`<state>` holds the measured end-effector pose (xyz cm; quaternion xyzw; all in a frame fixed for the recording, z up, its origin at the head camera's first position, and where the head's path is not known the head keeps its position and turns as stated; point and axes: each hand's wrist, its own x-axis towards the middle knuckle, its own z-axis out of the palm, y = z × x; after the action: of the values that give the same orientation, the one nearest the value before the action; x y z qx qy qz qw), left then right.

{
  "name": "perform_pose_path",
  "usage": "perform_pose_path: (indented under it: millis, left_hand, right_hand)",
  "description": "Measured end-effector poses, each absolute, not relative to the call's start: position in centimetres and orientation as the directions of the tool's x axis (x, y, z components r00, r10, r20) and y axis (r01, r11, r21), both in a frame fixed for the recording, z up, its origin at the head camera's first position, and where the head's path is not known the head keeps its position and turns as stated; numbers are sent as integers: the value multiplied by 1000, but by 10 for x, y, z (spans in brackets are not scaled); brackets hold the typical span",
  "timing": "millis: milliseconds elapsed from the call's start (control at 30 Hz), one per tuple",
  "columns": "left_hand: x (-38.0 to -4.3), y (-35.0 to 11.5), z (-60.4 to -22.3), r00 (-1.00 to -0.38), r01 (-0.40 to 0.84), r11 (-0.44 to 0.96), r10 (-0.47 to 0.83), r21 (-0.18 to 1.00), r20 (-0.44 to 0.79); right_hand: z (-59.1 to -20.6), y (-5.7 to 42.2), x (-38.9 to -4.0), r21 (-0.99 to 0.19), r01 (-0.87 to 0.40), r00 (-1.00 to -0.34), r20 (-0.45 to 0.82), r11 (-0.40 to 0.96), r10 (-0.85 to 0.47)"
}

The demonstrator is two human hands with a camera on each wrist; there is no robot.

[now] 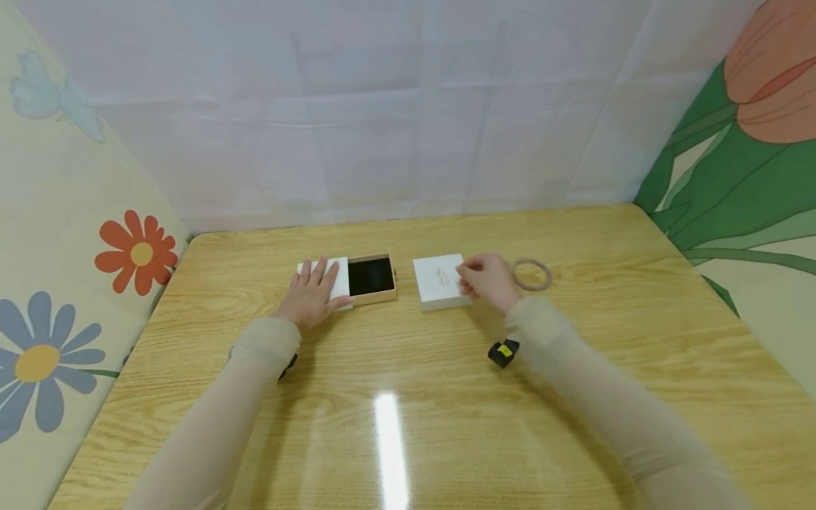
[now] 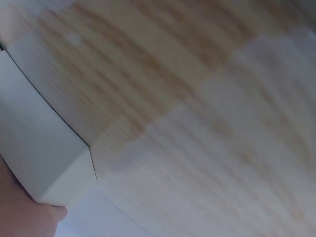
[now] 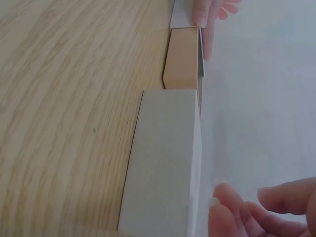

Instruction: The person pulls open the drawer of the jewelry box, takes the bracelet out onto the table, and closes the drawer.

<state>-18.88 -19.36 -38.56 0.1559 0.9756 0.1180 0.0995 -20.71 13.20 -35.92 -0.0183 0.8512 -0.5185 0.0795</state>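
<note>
Here sits the gold-printed white box (image 1: 440,280), square on the wooden table (image 1: 331,432), and everything is arranged around it. Off to its left, the left hand (image 1: 310,294) lies spread on a white sleeve (image 1: 343,281), fingers straight and fanned, pressing rather than gripping, with the thumb stretched out by the sleeve's near edge. Out of that sleeve, toward the gold-printed white box, pokes a tan tray (image 1: 375,299), its dark lining (image 1: 372,275) in plain sight; the tray's end stops just short of the box, the two standing apart.

And over the right side of the gold-printed white box, the right hand (image 1: 489,280)! Its fingers are loosely bent, and the wrist view shows a clear gap between thumb and forefinger with nothing held there. Those fingertips hover just above the box top, a sliver of space between.

Just right of the box, past the knuckles, a thin mauve ring (image 1: 549,276) lies flat on the wood. Nearer to me than the box, a small black device with a yellow patch (image 1: 503,353) hangs at the right wrist. Behind the box rises a pale, creased sheet (image 1: 408,142); far to its left, a red painted flower (image 1: 142,253) brightens the wall.
</note>
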Motion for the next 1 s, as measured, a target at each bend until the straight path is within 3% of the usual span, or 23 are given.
perform_pose_path:
  millis: [600,1000]
  left_hand:
    - [-193,-197,-394,-931,290,922,334,255,-149]
    - [-190,-196,-390,-932,284,921,331,266,-151]
  right_hand:
    - [-356,102,-203,-937,102,-977,-158,334,-143]
    - [-359,86,-205,-933,122,-971,-182,339,-153]
